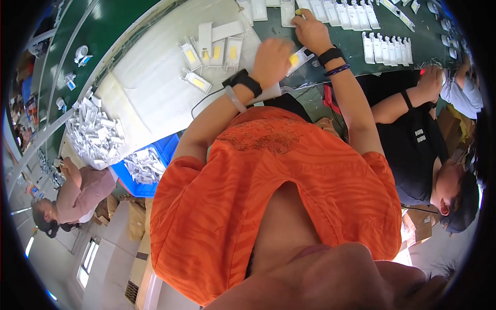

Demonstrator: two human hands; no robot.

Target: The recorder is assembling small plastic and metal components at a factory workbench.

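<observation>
My left hand (275,58) is smeared by motion over the edge of the white sheet, so its fingers do not show clearly. Just beside it, between my wrists, lies a white module with a yellow panel (295,60). My right hand (313,34) reaches farther out, fingers drawn together beside a white rectangular housing (288,14); something small and yellow shows at a fingertip. What those fingers grip is hidden. Left of my hands, several white housings with yellow panels (233,53) lie grouped, and two plain white pieces (227,31) rest across them.
Rows of white housings (356,15) stand at the far right, another row (386,50) nearer. Loose white parts (95,132) are heaped on the left, above a blue bin (164,150) holding more. A co-worker's arm (398,107) is close on the right; another person (82,191) works at left.
</observation>
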